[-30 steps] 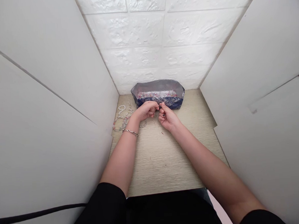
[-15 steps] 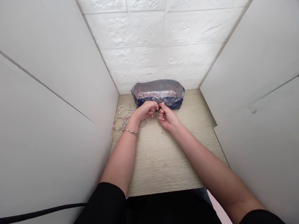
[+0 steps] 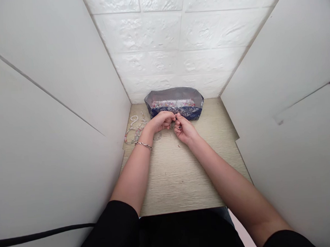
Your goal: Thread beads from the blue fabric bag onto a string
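Note:
My left hand [image 3: 163, 121] and my right hand [image 3: 184, 129] meet fingertip to fingertip, both pinched closed. Whatever lies between the fingers is too small to make out. Just behind them stands an open dark blue patterned bag [image 3: 190, 112] with a grey lining, holding many small pink, white and clear beads [image 3: 172, 103]. Partly hidden under my left hand, a strand of clear beads [image 3: 157, 136] rests on the tabletop. Left of that hand lie more bead strands, among them a white one [image 3: 134, 119] and a pinkish loop [image 3: 130, 136].
The light wood-grain tabletop [image 3: 181, 171] runs from my body to a white brick-textured wall [image 3: 154, 34]. Pale panels [image 3: 57, 145] close in on both sides. A tiny dark scrap [image 3: 178, 146] lies in front of my right hand. A black cable [image 3: 43, 235] crosses at lower left.
Both hands keep the same pinched pose in front of the bag, with only a very slight shift of the fingertips. The bag and bead strands stay where they were.

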Tool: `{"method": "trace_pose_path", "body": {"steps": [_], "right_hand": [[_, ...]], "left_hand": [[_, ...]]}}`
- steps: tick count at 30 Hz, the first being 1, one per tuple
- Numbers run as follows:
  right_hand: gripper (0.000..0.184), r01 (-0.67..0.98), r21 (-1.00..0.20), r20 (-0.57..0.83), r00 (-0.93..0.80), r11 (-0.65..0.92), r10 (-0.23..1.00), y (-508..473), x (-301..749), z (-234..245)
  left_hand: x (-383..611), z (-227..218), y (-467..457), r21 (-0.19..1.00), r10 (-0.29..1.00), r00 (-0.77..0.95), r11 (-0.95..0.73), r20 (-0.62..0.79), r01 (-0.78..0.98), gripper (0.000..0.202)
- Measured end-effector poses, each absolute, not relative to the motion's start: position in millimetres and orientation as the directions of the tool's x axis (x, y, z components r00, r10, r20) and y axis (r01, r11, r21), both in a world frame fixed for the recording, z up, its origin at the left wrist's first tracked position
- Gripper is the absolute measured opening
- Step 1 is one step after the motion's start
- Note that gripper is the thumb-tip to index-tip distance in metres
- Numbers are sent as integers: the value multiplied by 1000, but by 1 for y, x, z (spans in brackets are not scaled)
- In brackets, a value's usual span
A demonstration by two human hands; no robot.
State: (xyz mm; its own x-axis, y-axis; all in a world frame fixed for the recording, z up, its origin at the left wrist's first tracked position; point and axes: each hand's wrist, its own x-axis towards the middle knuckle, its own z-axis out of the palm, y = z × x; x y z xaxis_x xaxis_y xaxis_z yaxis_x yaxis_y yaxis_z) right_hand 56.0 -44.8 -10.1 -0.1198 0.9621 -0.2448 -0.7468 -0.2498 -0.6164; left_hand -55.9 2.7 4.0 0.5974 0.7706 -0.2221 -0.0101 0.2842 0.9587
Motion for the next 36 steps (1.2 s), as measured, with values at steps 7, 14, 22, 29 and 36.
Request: {"method": "trace_pose_path", "body": {"steps": [7, 14, 22, 29, 36], "right_hand": [[17, -744, -618, -258, -111, -253, 960, -44, 56, -10], [15, -746, -623, -266, -78, -233, 961, -44, 57, -8], [12, -741, -641, -272, -23, -199, 962, -46, 55, -5], [20, -535, -843, -159, 146, -58, 976, -45, 55, -6], [26, -447, -894, -136, 220, -24, 966, -49, 50, -2]], "left_hand": [[-57, 7, 1, 964, 748, 626, 264, -220, 24, 12], [-59, 8, 0, 962, 706, 682, 272, -190, -14, 19], [-57, 1, 4, 966, 730, 664, 254, -160, -47, 22], [-59, 2, 3, 964, 727, 665, 263, -170, -41, 21], [-56, 2, 5, 957, 735, 644, 291, -212, -17, 25]]}}
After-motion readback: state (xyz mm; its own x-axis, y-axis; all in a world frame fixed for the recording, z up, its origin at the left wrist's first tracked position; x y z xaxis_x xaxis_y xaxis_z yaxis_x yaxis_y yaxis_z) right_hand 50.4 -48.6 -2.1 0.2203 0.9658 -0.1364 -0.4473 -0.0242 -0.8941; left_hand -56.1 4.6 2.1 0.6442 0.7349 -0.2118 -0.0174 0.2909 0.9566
